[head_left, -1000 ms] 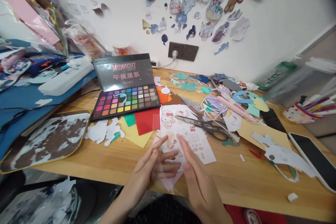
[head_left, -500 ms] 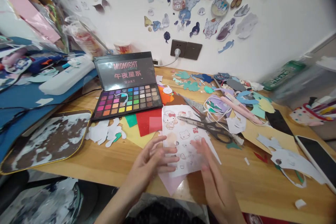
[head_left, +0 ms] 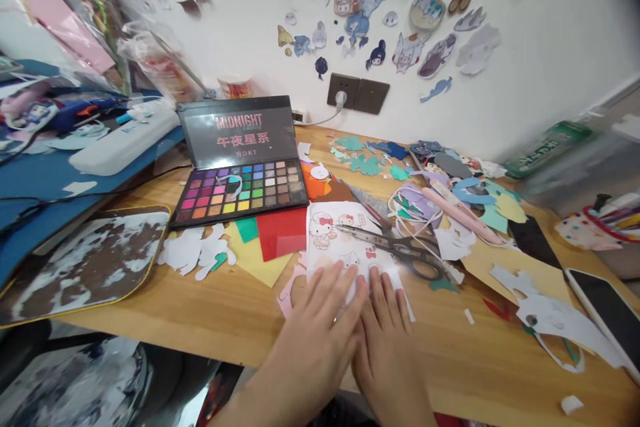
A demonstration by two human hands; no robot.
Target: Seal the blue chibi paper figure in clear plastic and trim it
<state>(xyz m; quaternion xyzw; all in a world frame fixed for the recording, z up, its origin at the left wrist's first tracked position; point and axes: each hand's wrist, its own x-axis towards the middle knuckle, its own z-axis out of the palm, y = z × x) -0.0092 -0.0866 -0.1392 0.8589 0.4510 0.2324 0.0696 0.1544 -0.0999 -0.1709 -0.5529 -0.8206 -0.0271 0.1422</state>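
A white sheet with printed cartoon cats [head_left: 320, 257] lies on the wooden desk. My left hand [head_left: 323, 320] rests palm down on its lower part, fingers extended. Beside it, touching it, my right hand [head_left: 387, 333] is flat too, fingertips on the sheet's lower right. Both hands hold nothing, and they cover the lower prints. Black-handled scissors [head_left: 410, 250] lie with their blades across the sheet's upper right. A pink paper piece [head_left: 286, 293] peeks out at the sheet's left edge, and a red paper [head_left: 283, 233] lies up and left of the sheet.
An open eyeshadow palette [head_left: 245, 197] stands at the back left, with a stained tray [head_left: 90, 267] nearer the left edge. White cutouts [head_left: 185, 250] sit between them. Paper scraps, a pink pen-like tool [head_left: 463, 213] and a phone [head_left: 603, 307] lie to the right.
Both hands have moved from above the sheet down onto it, closer together and flat. A pink piece now shows at the sheet's left, and the pink corner below is no longer visible. The view has shifted slightly.
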